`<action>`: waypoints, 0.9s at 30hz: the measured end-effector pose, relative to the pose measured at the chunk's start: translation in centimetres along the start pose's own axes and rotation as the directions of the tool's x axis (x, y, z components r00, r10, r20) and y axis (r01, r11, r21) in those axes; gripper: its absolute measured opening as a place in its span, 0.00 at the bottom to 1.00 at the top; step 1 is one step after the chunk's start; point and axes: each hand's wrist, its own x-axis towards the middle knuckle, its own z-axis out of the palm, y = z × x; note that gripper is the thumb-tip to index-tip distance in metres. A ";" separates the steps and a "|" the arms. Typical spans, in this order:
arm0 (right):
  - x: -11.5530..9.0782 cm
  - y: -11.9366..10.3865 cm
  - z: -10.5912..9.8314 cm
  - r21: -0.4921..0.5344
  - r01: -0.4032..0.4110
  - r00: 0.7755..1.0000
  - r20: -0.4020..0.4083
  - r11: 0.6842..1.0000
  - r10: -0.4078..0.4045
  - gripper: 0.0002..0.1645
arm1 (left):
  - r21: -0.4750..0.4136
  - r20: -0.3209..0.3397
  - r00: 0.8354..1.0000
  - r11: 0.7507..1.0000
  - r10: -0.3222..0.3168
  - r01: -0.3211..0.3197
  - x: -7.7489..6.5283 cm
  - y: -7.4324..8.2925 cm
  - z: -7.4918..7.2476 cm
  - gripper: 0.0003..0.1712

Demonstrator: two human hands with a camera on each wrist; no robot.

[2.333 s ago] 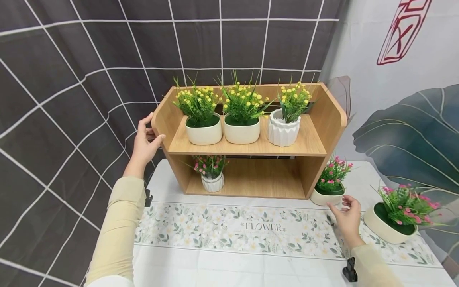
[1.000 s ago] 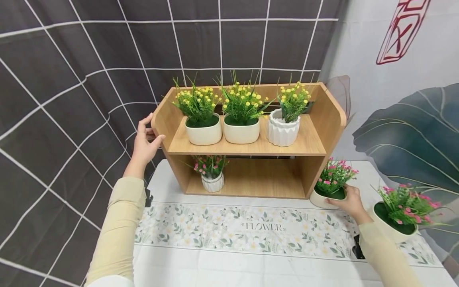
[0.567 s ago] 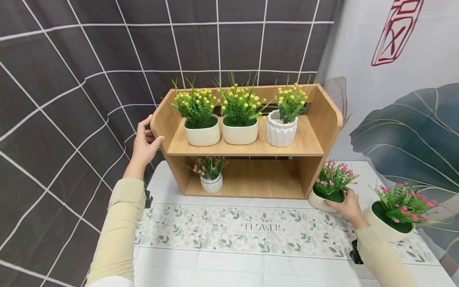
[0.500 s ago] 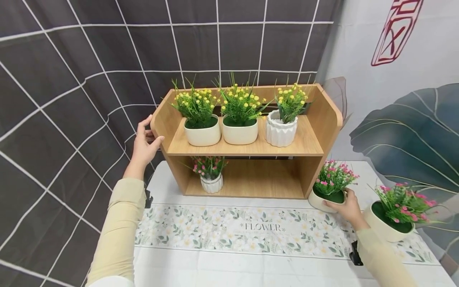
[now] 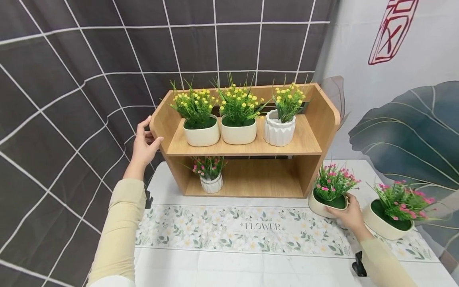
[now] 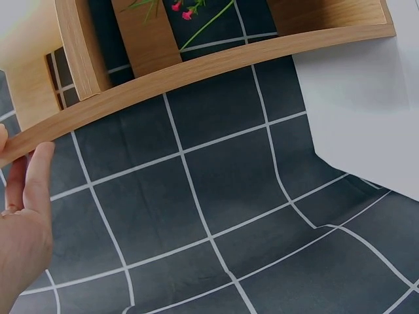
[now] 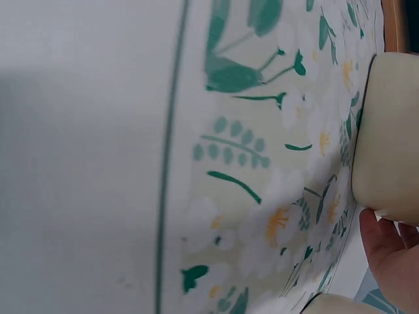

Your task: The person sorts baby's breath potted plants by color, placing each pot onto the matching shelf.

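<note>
My left hand (image 5: 144, 149) grips the left side panel of a two-tier wooden shelf (image 5: 247, 149), thumb at the front edge and fingers on the outer side. In the left wrist view, the fingers (image 6: 38, 180) lie against that panel's edge. My right hand (image 5: 353, 215) holds the right end of a cream oval flowerpot (image 5: 319, 206) with pink artificial flowers, thumb in front and the other fingers behind. This pot stands on the table just right of the shelf. The right wrist view shows the pot (image 7: 389, 137) with my fingertips at its end.
On the upper tier stand two cream oval pots (image 5: 202, 136) and a white ribbed pot (image 5: 279, 133), all with yellow flowers. A small white pot (image 5: 211, 184) with pink flowers sits lower left. Another cream pot (image 5: 385, 228) with pink flowers stands right of my right hand.
My right hand has closed round the end of the pink-flowered pot, which has shifted slightly forward, away from the shelf's side. The left hand keeps its hold; the head view has turned slightly.
</note>
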 end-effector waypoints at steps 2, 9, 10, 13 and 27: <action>-0.4 0.1 0.0 -0.013 0.010 1.000 -0.007 1.000 -0.010 0.62 | -0.004 0.000 1.000 1.000 -0.003 0.003 0.0 0.0 0.0 0.39; -1.7 0.1 0.1 -0.038 0.030 0.999 -0.035 0.999 -0.031 0.62 | 0.004 -0.006 1.000 1.000 0.006 -0.006 -0.1 0.0 0.1 0.39; -1.9 0.1 0.1 -0.039 0.037 0.998 -0.042 0.999 -0.039 0.62 | 0.007 -0.007 1.000 1.000 0.005 -0.005 0.0 0.0 0.1 0.39; -2.4 0.2 0.2 -0.026 0.056 0.997 -0.060 0.998 -0.057 0.61 | 0.007 -0.009 1.000 1.000 0.003 -0.003 0.0 -0.1 0.1 0.38; -5.5 0.0 0.5 0.020 0.036 0.999 -0.031 0.999 -0.035 0.60 | 0.002 -0.006 1.000 1.000 0.004 -0.004 0.1 -0.1 0.1 0.39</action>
